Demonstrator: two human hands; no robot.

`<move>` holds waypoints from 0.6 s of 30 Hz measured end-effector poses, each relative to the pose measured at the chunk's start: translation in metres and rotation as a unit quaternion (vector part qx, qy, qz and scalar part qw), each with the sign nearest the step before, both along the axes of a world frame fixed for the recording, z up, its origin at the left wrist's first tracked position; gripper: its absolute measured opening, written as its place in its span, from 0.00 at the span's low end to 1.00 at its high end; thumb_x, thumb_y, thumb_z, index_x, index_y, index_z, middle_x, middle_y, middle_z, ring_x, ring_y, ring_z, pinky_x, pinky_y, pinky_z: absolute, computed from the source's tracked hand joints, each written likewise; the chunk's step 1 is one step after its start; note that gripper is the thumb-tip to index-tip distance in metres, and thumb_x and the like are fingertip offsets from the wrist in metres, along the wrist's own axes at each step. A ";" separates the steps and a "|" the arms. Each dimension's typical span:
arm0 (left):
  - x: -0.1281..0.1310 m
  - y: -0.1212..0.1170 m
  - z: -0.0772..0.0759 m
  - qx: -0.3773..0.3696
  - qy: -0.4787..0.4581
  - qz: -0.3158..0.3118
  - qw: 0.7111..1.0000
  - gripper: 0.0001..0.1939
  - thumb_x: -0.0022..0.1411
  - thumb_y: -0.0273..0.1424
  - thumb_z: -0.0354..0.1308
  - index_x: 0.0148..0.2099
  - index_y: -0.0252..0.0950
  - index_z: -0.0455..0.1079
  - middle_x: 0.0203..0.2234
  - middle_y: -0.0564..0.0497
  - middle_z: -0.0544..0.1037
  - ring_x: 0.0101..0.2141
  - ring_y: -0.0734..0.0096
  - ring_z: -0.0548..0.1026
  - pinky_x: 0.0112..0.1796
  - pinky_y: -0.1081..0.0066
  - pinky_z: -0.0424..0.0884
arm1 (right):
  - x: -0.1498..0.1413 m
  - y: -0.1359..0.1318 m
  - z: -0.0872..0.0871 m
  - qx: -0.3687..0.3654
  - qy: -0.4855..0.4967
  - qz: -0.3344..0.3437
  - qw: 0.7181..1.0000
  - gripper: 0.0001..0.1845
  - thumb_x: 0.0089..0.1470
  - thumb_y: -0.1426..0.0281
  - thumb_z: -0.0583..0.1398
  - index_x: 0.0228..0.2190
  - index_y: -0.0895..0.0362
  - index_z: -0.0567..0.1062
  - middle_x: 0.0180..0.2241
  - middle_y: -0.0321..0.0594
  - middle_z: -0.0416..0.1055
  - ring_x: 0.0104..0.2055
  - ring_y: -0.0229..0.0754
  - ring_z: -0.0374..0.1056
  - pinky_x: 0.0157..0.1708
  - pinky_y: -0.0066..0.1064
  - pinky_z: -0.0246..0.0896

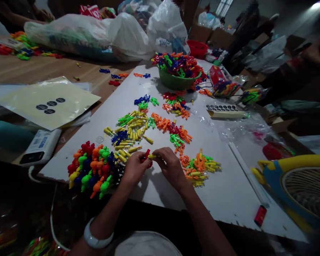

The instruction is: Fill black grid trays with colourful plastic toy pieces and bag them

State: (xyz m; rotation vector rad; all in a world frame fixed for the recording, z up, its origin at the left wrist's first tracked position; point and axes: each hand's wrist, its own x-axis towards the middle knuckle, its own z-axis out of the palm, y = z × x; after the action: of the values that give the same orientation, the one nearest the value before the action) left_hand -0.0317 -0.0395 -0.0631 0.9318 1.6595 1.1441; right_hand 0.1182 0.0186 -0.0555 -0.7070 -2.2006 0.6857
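Near the front of the white table (160, 192), my left hand (135, 168) pinches a small red plastic piece (147, 156). Close against it, my right hand (168, 164) grips a small yellow tube (152, 156) whose end meets the red piece. Beyond my hands lies a heap of yellow tubes (135, 129) with green and blue plastic figures mixed in. Left of my left hand stands a block of colourful round-headed figures (96, 169). Orange and green pieces with more yellow tubes form a pile (200, 167) right of my right hand.
A green bowl (173, 81) heaped with coloured pieces stands at the back. White plastic bags (90, 37) lie behind it. A yellow-blue fan (290, 185) stands at right. At left are a white power bank (41, 147) with a cable and a sticker sheet (49, 103).
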 end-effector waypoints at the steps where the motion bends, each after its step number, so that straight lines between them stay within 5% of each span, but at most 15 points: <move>1: 0.000 0.000 0.000 0.004 0.007 0.002 1.000 0.13 0.49 0.34 0.60 0.37 0.33 0.76 0.31 0.48 0.78 0.32 0.66 0.74 0.34 0.70 0.70 | 0.001 -0.001 0.001 0.013 -0.003 -0.004 1.000 0.04 0.63 0.72 0.57 0.39 0.53 0.72 0.36 0.42 0.73 0.40 0.44 0.66 0.40 0.37 0.63; 12: 0.004 0.001 -0.001 0.071 0.139 -0.003 0.988 0.06 0.54 0.29 0.59 0.35 0.35 0.75 0.33 0.49 0.74 0.38 0.65 0.72 0.43 0.66 0.68 | -0.002 -0.008 -0.004 0.030 -0.098 -0.089 0.991 0.08 0.65 0.68 0.54 0.34 0.54 0.71 0.31 0.43 0.72 0.36 0.46 0.65 0.37 0.36 0.60; 18: -0.002 -0.003 0.011 0.101 0.083 -0.140 0.981 0.07 0.57 0.28 0.57 0.35 0.38 0.77 0.33 0.49 0.73 0.38 0.65 0.72 0.41 0.67 0.68 | 0.016 0.018 0.007 -0.160 -0.071 0.036 0.984 0.09 0.63 0.63 0.57 0.33 0.54 0.70 0.32 0.38 0.68 0.35 0.41 0.64 0.37 0.32 0.61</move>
State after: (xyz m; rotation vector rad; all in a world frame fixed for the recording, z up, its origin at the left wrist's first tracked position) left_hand -0.0337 -0.0429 -0.0526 1.3760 1.4982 1.0770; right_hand 0.1342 0.0365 -0.0488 -0.8623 -2.2784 1.0722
